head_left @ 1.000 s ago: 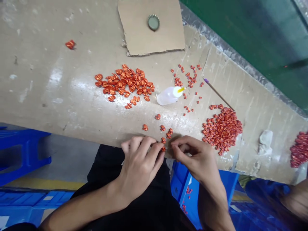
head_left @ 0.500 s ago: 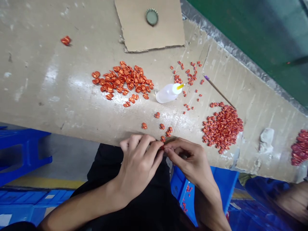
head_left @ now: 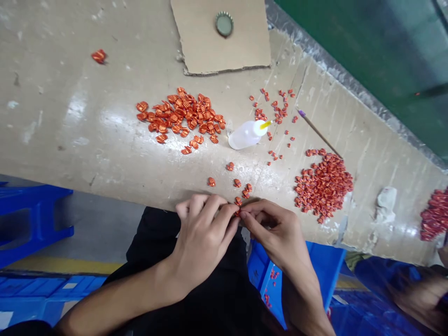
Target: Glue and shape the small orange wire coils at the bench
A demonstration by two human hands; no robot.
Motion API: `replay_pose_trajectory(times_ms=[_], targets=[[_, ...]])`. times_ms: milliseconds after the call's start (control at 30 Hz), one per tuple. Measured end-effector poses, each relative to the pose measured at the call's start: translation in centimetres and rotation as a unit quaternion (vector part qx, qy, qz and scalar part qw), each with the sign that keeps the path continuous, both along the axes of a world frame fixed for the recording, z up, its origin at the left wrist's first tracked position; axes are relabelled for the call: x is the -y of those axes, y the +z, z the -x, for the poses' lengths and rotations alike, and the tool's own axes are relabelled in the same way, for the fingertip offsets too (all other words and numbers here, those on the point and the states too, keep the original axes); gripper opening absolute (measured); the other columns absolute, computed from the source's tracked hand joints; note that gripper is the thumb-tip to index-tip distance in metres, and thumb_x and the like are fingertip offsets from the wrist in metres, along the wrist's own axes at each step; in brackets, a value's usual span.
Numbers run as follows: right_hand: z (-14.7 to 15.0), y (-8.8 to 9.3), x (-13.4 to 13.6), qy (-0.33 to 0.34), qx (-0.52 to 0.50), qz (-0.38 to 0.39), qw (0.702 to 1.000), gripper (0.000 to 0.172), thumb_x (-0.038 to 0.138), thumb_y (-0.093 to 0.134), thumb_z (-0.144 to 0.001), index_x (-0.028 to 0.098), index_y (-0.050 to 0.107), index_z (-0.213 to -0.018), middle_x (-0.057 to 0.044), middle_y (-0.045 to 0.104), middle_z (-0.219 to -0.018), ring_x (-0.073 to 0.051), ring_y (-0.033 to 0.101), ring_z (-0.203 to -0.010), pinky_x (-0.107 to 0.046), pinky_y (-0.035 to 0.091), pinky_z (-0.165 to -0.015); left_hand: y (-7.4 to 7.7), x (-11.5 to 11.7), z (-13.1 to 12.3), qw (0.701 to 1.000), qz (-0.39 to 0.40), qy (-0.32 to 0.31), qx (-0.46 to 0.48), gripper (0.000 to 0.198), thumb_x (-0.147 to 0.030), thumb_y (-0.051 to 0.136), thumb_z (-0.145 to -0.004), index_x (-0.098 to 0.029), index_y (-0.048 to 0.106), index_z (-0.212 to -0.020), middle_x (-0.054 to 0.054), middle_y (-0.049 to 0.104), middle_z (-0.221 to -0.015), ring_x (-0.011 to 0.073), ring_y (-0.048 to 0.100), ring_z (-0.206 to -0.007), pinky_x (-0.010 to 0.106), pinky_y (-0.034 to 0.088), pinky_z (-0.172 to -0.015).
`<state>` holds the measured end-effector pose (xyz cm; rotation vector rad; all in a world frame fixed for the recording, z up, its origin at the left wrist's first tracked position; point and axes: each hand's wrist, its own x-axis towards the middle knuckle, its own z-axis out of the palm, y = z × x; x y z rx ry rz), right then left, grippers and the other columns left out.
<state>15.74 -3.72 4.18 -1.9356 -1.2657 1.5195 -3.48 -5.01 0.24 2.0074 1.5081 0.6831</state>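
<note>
Small red-orange piece (head_left: 237,213), one. Location: near edge of the tabletop (head_left: 115,158), at the fingertips of both hands and mostly covered by them.

Left hand (head_left: 203,242): back upward, forearm extending from lower left, knuckles bent, outer fingers curled down at the tabletop's edge. Thumb and forefinger drawn close, holding the small red-orange piece at their tips.

Right hand (head_left: 275,228): forearm from lower right, thumb side upward, pointing inward toward the left hand. Thumb and forefinger nearly together, tips at the same piece; whether they grip it or only touch it cannot be told. Remaining fingers folded behind.

Labels: pale rectangular label (head_left: 71,285) on blue boxes (head_left: 31,303), lower left; any writing too small to read.

Translucent bottle (head_left: 245,135): white top, yellow tip; mid-tabletop.

Loose pieces (head_left: 237,183): a few, red-orange, ribbed; just beyond the fingertips.

Pile of orange pieces (head_left: 185,114): larger, ridged; left of the bottle.

Heap of red pieces (head_left: 324,184): smaller, numerous; near the right hand.

Thin stick (head_left: 322,135): purple at one end, other end beside the heap.

Cardboard sheet (head_left: 224,56): torn-edged, far side, bearing a round crimped cap (head_left: 224,24).
</note>
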Motion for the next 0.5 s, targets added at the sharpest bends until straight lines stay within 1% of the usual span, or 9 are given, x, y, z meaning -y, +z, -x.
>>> replay_pose_trajectory(times_ms=[100,200,267,367,433,500], targets=[[0.3,-0.1,0.1,-0.02,-0.012,0.021,1.0,0.027,0.047,0.084,-0.102,0.02,0.084,-0.1,0.0,0.069,-0.069,-0.015,0.06,-0.057,-0.027,0.046,-0.052,0.0,0.0,0.0,1.0,0.003,-0.001,0.0,0.007,-0.025,0.077,-0.108,-0.026,0.075,-0.114,0.003,0.078,-0.109,0.0277,0.061,-0.108,0.049,0.034,-0.092],[0.6,-0.1,0.3,-0.04,-0.013,0.018,0.999,0.027,0.047,0.086,-0.1,0.02,0.081,-0.099,0.002,0.067,-0.068,-0.014,0.058,-0.057,-0.026,0.045,-0.051,0.1,0.0,0.0,1.0,0.006,-0.002,0.004,0.005,-0.025,0.077,-0.109,-0.026,0.075,-0.114,0.003,0.078,-0.108,0.0276,0.062,-0.107,0.049,0.034,-0.092],[0.6,0.0,0.3,-0.04,-0.016,0.016,0.999,0.027,0.046,0.089,-0.098,0.021,0.08,-0.099,0.003,0.065,-0.068,-0.014,0.057,-0.057,-0.026,0.044,-0.051,0.1,0.0,0.0,1.0,0.004,-0.001,0.007,0.005,-0.025,0.077,-0.109,-0.026,0.075,-0.113,0.002,0.078,-0.107,0.0272,0.062,-0.107,0.049,0.034,-0.092],[0.2,0.3,-0.1,-0.027,-0.017,0.012,0.999,0.028,0.047,0.089,-0.098,0.021,0.079,-0.099,0.002,0.067,-0.068,-0.014,0.058,-0.057,-0.026,0.045,-0.051,0.1,-0.1,0.0,1.0,0.0,-0.004,0.009,0.008,-0.024,0.079,-0.107,-0.026,0.075,-0.114,0.002,0.078,-0.107,0.0268,0.062,-0.107,0.048,0.035,-0.093],[-0.2,0.3,-1.0,-0.051,0.009,-0.025,0.998,0.028,0.048,0.087,-0.1,0.021,0.08,-0.101,0.002,0.069,-0.068,-0.014,0.061,-0.055,-0.026,0.047,-0.05,0.1,-0.1,0.0,1.0,-0.003,-0.008,0.011,0.01,-0.022,0.081,-0.106,-0.026,0.076,-0.113,0.001,0.079,-0.107,0.0263,0.063,-0.107,0.048,0.035,-0.094],[-0.6,0.0,-2.3,-0.098,0.069,-0.099,0.988,0.026,0.046,0.086,-0.1,0.021,0.081,-0.106,0.001,0.072,-0.07,-0.015,0.064,-0.054,-0.027,0.05,-0.05,0.0,-0.2,-0.2,1.0,-0.01,-0.007,0.012,0.01,-0.022,0.081,-0.106,-0.026,0.077,-0.113,0.001,0.079,-0.107,0.0256,0.062,-0.106,0.048,0.035,-0.094]])
